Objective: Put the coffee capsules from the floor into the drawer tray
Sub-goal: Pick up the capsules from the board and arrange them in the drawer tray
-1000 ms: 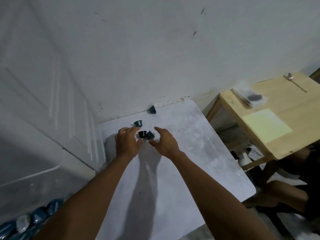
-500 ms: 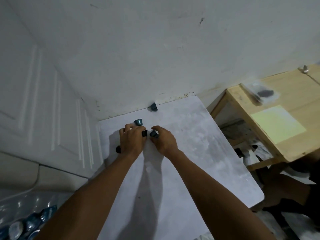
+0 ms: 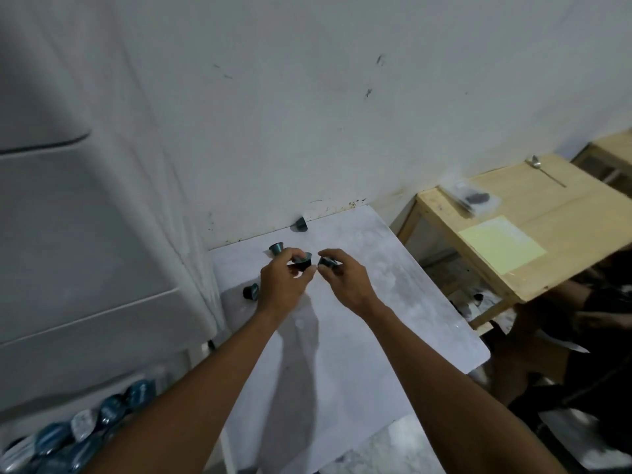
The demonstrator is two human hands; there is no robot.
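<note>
Left hand (image 3: pixel 285 285) pinches a dark capsule (image 3: pixel 303 262); right hand (image 3: pixel 343 280) pinches a teal capsule (image 3: pixel 326 261), both lifted clear of the floor (image 3: pixel 359 336) for carrying to the tray.

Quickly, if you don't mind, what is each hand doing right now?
Left hand: closed, fingers holding a dark capsule.
Right hand: closed, fingers pinching a teal capsule.

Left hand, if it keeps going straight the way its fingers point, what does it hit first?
Probably the teal capsule lying just beyond the left hand, which holds a dark capsule; past that, the wall. Depth is uncertain.
</note>
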